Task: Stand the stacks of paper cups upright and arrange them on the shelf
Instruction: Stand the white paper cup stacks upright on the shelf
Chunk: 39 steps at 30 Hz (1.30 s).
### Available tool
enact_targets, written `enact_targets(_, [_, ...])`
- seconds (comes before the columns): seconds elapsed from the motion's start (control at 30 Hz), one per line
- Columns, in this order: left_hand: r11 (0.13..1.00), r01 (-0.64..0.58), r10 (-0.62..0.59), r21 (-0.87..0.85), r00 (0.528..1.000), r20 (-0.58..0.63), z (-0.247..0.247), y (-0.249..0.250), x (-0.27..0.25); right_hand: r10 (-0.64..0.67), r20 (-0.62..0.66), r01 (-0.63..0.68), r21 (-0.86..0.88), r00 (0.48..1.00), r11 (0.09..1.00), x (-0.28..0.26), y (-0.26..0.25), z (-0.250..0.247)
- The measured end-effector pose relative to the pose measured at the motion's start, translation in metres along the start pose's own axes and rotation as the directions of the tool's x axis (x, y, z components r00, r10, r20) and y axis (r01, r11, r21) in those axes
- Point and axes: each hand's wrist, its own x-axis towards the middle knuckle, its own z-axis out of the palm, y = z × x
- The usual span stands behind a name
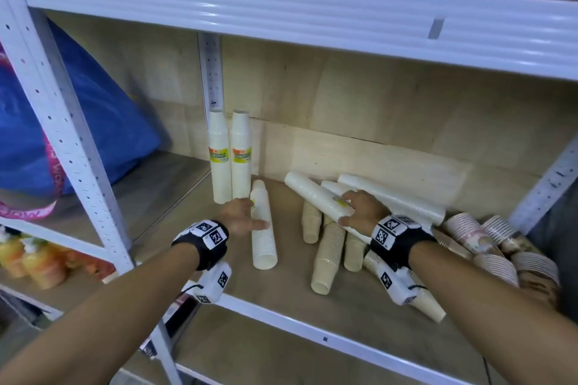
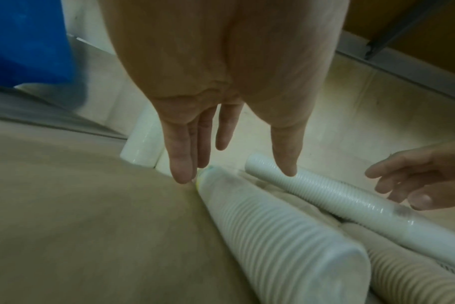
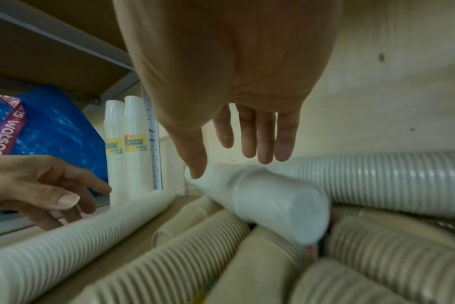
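Observation:
Two white cup stacks [image 1: 230,153] with yellow labels stand upright at the shelf's back left corner. In front of them a white stack [image 1: 264,237] lies flat on the shelf board [image 1: 281,291]. My left hand [image 1: 257,215] hovers over its far end with straight fingers [image 2: 181,168] and thumb spread, gripping nothing. Another white stack [image 1: 312,195] lies slanted on top of a heap of beige stacks [image 1: 328,255]. My right hand [image 1: 347,209] rests on it; the thumb [image 3: 195,168] touches the stack [image 3: 268,203] and the fingers stay straight.
More white stacks [image 1: 400,200] lie behind the heap, and patterned cup stacks [image 1: 475,236] lie at the right. A blue bag [image 1: 78,122] fills the bay to the left, beyond a white upright post [image 1: 72,150]. A shelf beam [image 1: 281,15] runs overhead, with cartons above.

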Motion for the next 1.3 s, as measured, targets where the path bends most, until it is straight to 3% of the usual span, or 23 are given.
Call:
enact_targets(0.13, [0.991,0.013,-0.008,-0.135,0.999,0.035,0.017,-0.009,0.000,0.018,-0.034,-0.018,-0.013,0.999,1.000,-0.008,0.015,0.019])
enact_targets(0.33, [0.984,0.041,-0.034,-0.175,0.999,0.041,0.027,-0.007,0.002,0.018,-0.064,-0.016,0.040,0.998,0.999,-0.010,0.026,0.032])
enact_targets(0.53, [0.959,0.113,-0.096,-0.258,0.992,0.079,0.037,-0.001,0.008,0.036,-0.065,-0.034,0.031,0.997,0.999,-0.011,0.028,0.034])
enact_targets(0.7, [0.907,0.215,-0.158,-0.363,0.971,0.182,0.038,0.003,0.009,0.033,-0.060,-0.030,0.043,0.998,0.999,-0.011,0.028,0.033])
enact_targets(1.1, [0.963,0.157,-0.112,-0.218,0.972,0.206,0.024,0.011,0.004,-0.002,-0.160,0.014,0.071,0.987,0.997,-0.010,0.003,-0.008])
enact_targets(1.23, [0.944,0.179,-0.133,-0.278,0.975,0.176,0.011,0.012,-0.001,-0.016,-0.232,0.042,0.106,0.972,0.994,-0.005,-0.013,-0.034])
enact_targets(1.3, [0.942,0.117,-0.086,-0.316,0.990,0.109,0.001,0.015,-0.001,-0.032,-0.248,0.065,0.125,0.968,0.990,-0.002,-0.022,-0.046])
